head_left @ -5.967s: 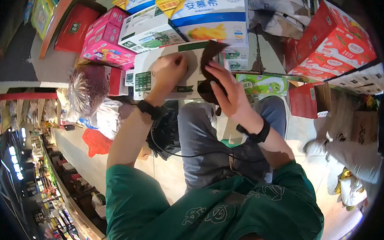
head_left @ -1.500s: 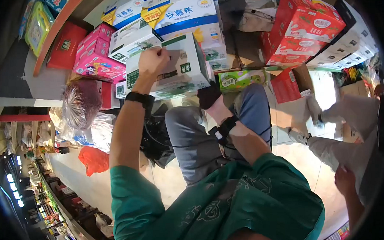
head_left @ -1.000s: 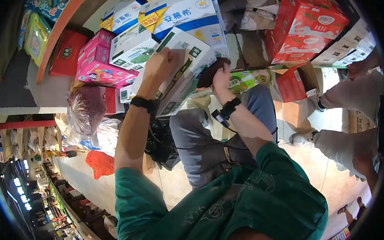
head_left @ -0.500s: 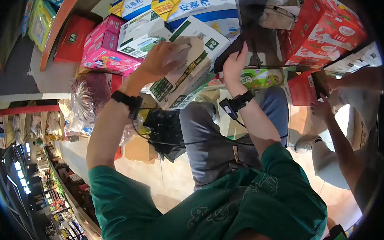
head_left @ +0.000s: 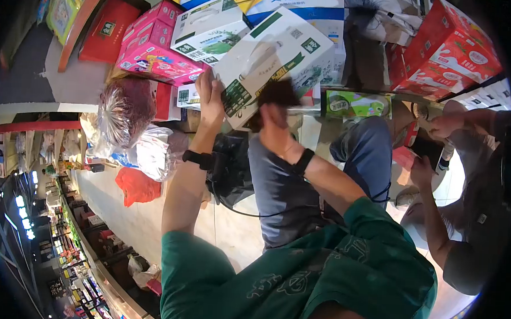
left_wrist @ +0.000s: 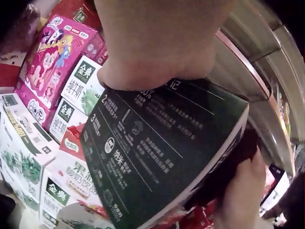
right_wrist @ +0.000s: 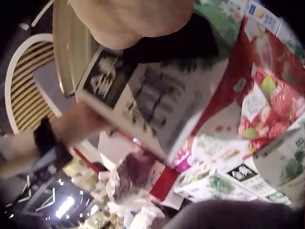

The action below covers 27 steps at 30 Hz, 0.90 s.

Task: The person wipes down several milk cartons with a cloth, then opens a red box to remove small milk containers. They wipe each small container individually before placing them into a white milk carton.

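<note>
The white carton is held aslant above the lap, in front of the blue-and-white carton and beside the green-and-white carton, with the left hand laid open against its lower left end. The dark cloth is pinched in the right hand's grip — closed on the fabric — and is held against the carton's near side.

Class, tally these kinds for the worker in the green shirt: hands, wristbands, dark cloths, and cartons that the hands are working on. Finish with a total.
Hands: 2 (left hand, right hand)
Black wristbands: 2
Dark cloth: 1
White-and-green carton: 1
Total: 6
</note>
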Each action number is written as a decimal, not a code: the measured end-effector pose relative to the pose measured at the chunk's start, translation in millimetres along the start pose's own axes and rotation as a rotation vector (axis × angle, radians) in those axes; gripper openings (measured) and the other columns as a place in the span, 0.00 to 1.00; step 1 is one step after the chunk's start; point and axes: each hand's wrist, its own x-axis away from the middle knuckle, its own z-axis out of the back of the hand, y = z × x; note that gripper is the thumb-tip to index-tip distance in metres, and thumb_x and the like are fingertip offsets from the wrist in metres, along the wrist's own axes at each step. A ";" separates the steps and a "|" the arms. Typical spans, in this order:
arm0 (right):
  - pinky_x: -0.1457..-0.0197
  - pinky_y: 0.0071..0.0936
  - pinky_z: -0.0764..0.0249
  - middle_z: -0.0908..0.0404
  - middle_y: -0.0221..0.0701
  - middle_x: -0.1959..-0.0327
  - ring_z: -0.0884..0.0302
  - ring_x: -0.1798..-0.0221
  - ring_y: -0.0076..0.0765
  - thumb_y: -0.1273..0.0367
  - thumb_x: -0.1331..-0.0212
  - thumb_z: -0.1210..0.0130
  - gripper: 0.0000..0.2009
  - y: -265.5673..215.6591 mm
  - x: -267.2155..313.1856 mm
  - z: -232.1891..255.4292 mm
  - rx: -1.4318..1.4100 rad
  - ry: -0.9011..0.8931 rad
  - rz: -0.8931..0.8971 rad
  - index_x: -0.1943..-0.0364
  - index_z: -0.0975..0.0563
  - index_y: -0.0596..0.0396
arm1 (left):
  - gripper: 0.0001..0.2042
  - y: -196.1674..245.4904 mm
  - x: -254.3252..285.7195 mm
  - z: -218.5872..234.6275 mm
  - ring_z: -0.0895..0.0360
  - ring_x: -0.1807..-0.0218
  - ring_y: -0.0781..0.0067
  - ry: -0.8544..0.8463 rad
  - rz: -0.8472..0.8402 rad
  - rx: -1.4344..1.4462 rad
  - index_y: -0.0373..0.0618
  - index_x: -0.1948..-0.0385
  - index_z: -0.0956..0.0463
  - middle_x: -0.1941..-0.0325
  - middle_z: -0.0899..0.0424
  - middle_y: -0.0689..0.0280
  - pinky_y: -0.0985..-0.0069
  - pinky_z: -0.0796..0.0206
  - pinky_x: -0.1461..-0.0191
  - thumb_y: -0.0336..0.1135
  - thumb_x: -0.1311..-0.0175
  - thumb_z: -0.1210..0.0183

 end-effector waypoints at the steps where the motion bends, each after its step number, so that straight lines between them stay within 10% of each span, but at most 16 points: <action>1: 0.30 0.58 0.45 0.27 0.49 0.42 0.34 0.36 0.56 0.75 0.45 0.47 0.25 -5.8 5.6 -4.7 -0.021 -0.099 0.019 0.39 0.31 0.60 | 0.20 -0.4 1.3 0.8 0.41 0.34 0.49 -0.001 0.009 0.019 0.35 0.36 0.40 0.36 0.39 0.47 0.61 0.50 0.29 0.35 0.25 0.59; 4: 0.32 0.57 0.42 0.24 0.45 0.45 0.31 0.38 0.52 0.71 0.43 0.46 0.24 -17.1 -1.6 -7.5 0.087 -0.037 0.281 0.40 0.29 0.56 | 0.20 -1.6 -0.5 -0.7 0.41 0.34 0.49 0.009 0.010 0.061 0.35 0.36 0.39 0.37 0.39 0.47 0.62 0.49 0.30 0.35 0.25 0.59; 7: 0.29 0.54 0.45 0.26 0.47 0.42 0.33 0.37 0.56 0.72 0.41 0.48 0.22 -3.2 -22.5 9.5 0.001 -0.271 0.032 0.41 0.29 0.59 | 0.21 -1.3 1.1 -3.4 0.41 0.36 0.51 0.018 0.002 0.070 0.34 0.36 0.39 0.37 0.39 0.47 0.62 0.49 0.30 0.35 0.26 0.58; 9: 0.28 0.52 0.48 0.30 0.53 0.41 0.37 0.36 0.63 0.75 0.43 0.49 0.23 37.7 -26.9 14.4 0.115 0.195 0.104 0.41 0.32 0.64 | 0.21 0.9 0.3 -1.7 0.40 0.36 0.52 0.014 0.010 0.072 0.34 0.36 0.38 0.38 0.39 0.47 0.63 0.48 0.31 0.35 0.26 0.57; 13: 0.28 0.55 0.51 0.39 0.63 0.41 0.45 0.35 0.70 0.81 0.49 0.55 0.27 71.2 -79.5 80.1 0.259 0.544 -0.076 0.40 0.40 0.71 | 0.22 -2.1 2.5 -2.7 0.41 0.35 0.52 0.031 -0.030 0.035 0.36 0.35 0.39 0.37 0.39 0.48 0.64 0.50 0.30 0.37 0.26 0.57; 16: 0.24 0.53 0.56 0.48 0.63 0.31 0.54 0.26 0.69 0.83 0.50 0.59 0.32 64.8 -79.9 83.3 0.164 0.485 -0.109 0.34 0.45 0.72 | 0.22 -0.1 1.6 -3.8 0.42 0.34 0.53 0.029 0.001 0.014 0.39 0.33 0.40 0.34 0.40 0.49 0.65 0.52 0.28 0.38 0.25 0.57; 18: 0.24 0.52 0.53 0.46 0.64 0.33 0.51 0.28 0.69 0.81 0.50 0.57 0.30 64.3 -49.0 52.5 0.214 0.387 0.001 0.37 0.41 0.73 | 0.22 1.3 0.3 -4.0 0.41 0.35 0.53 0.027 0.006 0.040 0.38 0.33 0.40 0.35 0.39 0.50 0.65 0.51 0.28 0.38 0.25 0.57; 20: 0.26 0.52 0.49 0.42 0.61 0.33 0.48 0.28 0.65 0.79 0.50 0.54 0.28 13.2 -50.1 49.7 0.314 -0.300 -0.241 0.39 0.36 0.69 | 0.22 -1.3 -0.3 -4.7 0.41 0.36 0.55 0.026 0.010 0.057 0.37 0.34 0.40 0.38 0.38 0.50 0.65 0.51 0.29 0.36 0.25 0.56; 21: 0.27 0.51 0.47 0.38 0.57 0.33 0.46 0.28 0.61 0.77 0.49 0.52 0.26 -27.8 -69.1 64.5 0.373 -0.944 -0.524 0.41 0.32 0.66 | 0.22 -8.7 -2.1 -5.8 0.41 0.36 0.54 0.032 -0.058 0.019 0.37 0.34 0.40 0.38 0.38 0.50 0.65 0.50 0.29 0.35 0.26 0.56; 24: 0.32 0.42 0.37 0.24 0.34 0.39 0.30 0.36 0.43 0.66 0.42 0.48 0.17 30.2 12.3 -10.8 0.234 -0.348 0.518 0.49 0.22 0.51 | 0.21 -19.1 0.7 -6.7 0.42 0.35 0.52 0.036 -0.136 -0.012 0.38 0.34 0.40 0.37 0.39 0.50 0.65 0.50 0.29 0.32 0.26 0.56; 26: 0.31 0.39 0.36 0.25 0.33 0.38 0.30 0.35 0.37 0.65 0.41 0.49 0.17 49.2 11.9 0.7 -0.095 -0.528 0.438 0.49 0.22 0.49 | 0.20 -5.0 1.1 -3.8 0.40 0.37 0.44 0.055 -0.066 0.017 0.37 0.37 0.37 0.37 0.39 0.43 0.60 0.48 0.30 0.34 0.28 0.55; 27: 0.30 0.34 0.37 0.27 0.30 0.37 0.31 0.35 0.32 0.65 0.41 0.50 0.18 49.2 -4.0 14.4 0.192 -0.594 0.705 0.45 0.24 0.48 | 0.20 1.6 1.9 -2.0 0.41 0.36 0.45 0.039 -0.046 0.035 0.37 0.37 0.37 0.37 0.40 0.43 0.61 0.49 0.30 0.34 0.28 0.55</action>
